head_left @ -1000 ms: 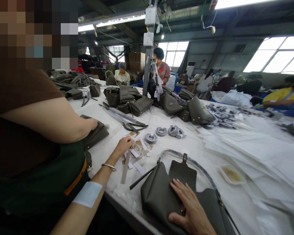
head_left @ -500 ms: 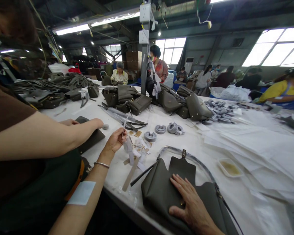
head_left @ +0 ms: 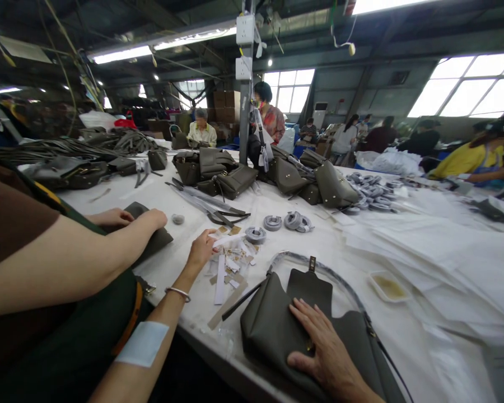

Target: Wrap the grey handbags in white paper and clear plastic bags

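My left hand [head_left: 202, 247] pinches the end of a white strip [head_left: 230, 239], low over a pile of paper and tan scraps [head_left: 234, 263]. Whether the strip's far end touches the scraps I cannot tell. Fingers spread, my right hand [head_left: 321, 341] lies flat on a dark olive handbag [head_left: 269, 319] at the table's near edge. The bag's flap [head_left: 311, 288] is folded open toward the back, and its wrapped strap [head_left: 344, 274] arches behind it. A long tan strip [head_left: 227, 305] lies left of the bag.
A co-worker's arm [head_left: 109, 246] at the left bears on another dark leather piece [head_left: 153, 238]. Rolled grey straps [head_left: 273, 223] lie past the scraps. More handbags [head_left: 218, 170] are heaped around a post [head_left: 244, 112]. White sheets [head_left: 403, 252] and a plastic dish [head_left: 390, 285] lie right.
My left hand has lowered the white strip from upright to nearly level over the scraps. My right hand stays on the handbag. The co-worker at the left has leaned back.
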A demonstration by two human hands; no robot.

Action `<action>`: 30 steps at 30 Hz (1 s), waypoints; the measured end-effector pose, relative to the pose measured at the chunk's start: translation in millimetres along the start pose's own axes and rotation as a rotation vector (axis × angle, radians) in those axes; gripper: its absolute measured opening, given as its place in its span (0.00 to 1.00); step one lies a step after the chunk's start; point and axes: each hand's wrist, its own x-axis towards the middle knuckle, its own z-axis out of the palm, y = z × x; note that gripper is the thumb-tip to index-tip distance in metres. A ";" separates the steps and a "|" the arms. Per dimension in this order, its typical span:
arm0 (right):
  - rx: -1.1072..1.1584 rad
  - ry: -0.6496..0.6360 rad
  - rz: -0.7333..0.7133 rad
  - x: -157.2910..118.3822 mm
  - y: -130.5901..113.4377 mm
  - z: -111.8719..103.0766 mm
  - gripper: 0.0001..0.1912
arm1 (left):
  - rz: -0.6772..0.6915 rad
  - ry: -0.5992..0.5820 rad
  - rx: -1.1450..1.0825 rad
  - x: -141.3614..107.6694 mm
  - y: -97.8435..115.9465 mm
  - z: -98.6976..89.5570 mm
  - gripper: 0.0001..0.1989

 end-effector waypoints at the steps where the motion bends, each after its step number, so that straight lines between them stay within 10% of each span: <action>1: 0.000 0.000 0.001 0.0 -0.1 0.0 0.43 | 0.011 0.023 0.029 -1.2 -2.4 -1.8 0.18; 13: 0.000 -0.031 0.036 0.7 -3.5 -3.9 0.43 | 0.150 0.006 0.424 -7.5 -12.7 -12.3 0.12; 30: 0.017 -0.018 0.023 1.8 -9.2 -11.0 0.44 | 0.206 -0.193 0.964 -29.2 -20.2 22.0 0.15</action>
